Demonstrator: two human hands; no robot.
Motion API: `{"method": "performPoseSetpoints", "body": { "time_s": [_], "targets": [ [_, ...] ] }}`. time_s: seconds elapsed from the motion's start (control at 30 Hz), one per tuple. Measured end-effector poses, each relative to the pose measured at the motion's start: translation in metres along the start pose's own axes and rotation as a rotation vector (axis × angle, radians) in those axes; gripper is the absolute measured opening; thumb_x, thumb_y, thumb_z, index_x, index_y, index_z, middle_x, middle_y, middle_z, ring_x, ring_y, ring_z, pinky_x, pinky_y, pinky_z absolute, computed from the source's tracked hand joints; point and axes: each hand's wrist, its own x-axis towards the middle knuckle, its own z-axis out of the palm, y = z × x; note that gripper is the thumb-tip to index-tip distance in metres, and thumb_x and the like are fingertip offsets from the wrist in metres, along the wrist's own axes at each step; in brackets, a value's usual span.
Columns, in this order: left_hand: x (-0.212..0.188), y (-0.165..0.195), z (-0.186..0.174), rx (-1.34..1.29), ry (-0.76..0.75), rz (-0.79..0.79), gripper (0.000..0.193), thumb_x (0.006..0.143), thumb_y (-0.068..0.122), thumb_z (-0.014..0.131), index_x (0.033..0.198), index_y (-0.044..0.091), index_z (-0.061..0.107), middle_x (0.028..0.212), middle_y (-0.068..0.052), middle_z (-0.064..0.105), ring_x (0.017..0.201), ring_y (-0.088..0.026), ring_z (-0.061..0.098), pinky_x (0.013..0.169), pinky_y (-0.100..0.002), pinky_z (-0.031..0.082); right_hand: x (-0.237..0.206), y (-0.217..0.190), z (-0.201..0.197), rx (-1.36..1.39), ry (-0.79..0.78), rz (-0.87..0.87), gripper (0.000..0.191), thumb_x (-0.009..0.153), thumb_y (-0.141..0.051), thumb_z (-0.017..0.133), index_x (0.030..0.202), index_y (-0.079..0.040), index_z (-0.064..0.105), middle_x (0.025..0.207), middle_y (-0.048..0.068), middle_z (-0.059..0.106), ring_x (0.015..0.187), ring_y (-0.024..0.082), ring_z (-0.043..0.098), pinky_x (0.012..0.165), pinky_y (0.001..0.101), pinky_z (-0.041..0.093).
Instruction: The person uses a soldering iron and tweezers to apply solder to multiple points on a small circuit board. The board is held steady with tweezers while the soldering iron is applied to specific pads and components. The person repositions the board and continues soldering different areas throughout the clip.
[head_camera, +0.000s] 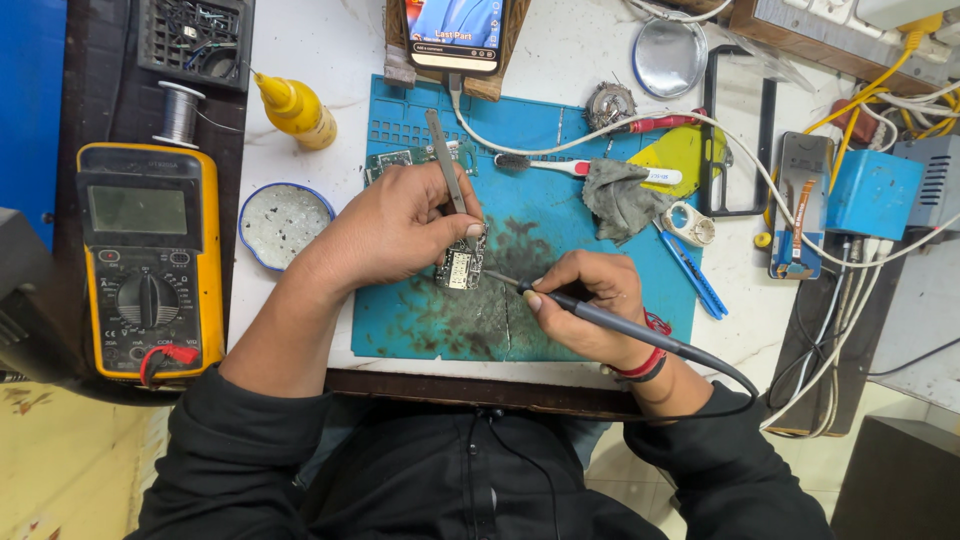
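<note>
Soldering step in hand: small PCB (460, 268) pinned on blue mat (420, 320) w/ tweezers (447, 165) gripped in left hand (395, 230), soldering iron (600, 322) gripped in right hand (585, 300); steady tip contact is judged needed next.

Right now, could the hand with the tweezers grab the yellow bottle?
Probably not yet: the left hand is busy pinching the tweezers, though nothing lies between it and the yellow bottle.
</note>
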Motion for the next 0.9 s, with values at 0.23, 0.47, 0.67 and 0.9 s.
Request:
{"method": "performPoseSetpoints", "body": {
  "time_s": [0.23,0.47,0.67,0.9],
  "targets": [
    [0.0000,-0.0006,-0.0002,0.005,0.005,-0.009,0.016,0.088,0.017,0.070,0.097,0.004,0.071,0.073,-0.006,0.075,0.055,-0.012,0.066,0.053,-0.030,0.053,0.0015,0.0004,0.0015,-0.038,-0.002,-0.015,0.012,0.085,-0.001,0.077,0.084,-0.002,0.065,0.070,0.003,0.067,0.058,0.006,0.059,0.054,0.0232,0.043],
    [-0.0006,-0.0008,-0.0004,0.016,0.006,-0.008,0.016,0.088,0.017,0.070,0.097,0.004,0.070,0.074,-0.006,0.075,0.056,-0.012,0.067,0.054,-0.030,0.053,0.0014,0.0021,0.0039,-0.028,0.018,-0.020,0.012,0.086,-0.001,0.077,0.087,-0.002,0.065,0.072,0.004,0.069,0.060,0.006,0.061,0.056,0.0227,0.045],
    [-0.0003,-0.0005,-0.0003,0.022,0.006,-0.004,0.015,0.088,0.017,0.070,0.097,0.004,0.071,0.074,-0.006,0.075,0.056,-0.012,0.067,0.054,-0.030,0.053,0.0004,0.0026,0.0034,-0.032,0.018,-0.007,0.012,0.086,-0.001,0.077,0.086,-0.002,0.065,0.071,0.004,0.069,0.060,0.006,0.060,0.056,0.0228,0.045],
    [-0.0001,0.0001,-0.0004,0.015,-0.001,-0.024,0.016,0.089,0.018,0.070,0.097,0.004,0.071,0.072,-0.006,0.074,0.054,-0.012,0.066,0.052,-0.030,0.052,0.0004,0.0029,0.0040,-0.036,0.034,-0.021,0.012,0.087,-0.001,0.078,0.089,-0.002,0.066,0.077,0.005,0.072,0.064,0.006,0.063,0.059,0.0227,0.048]
  ]
}}
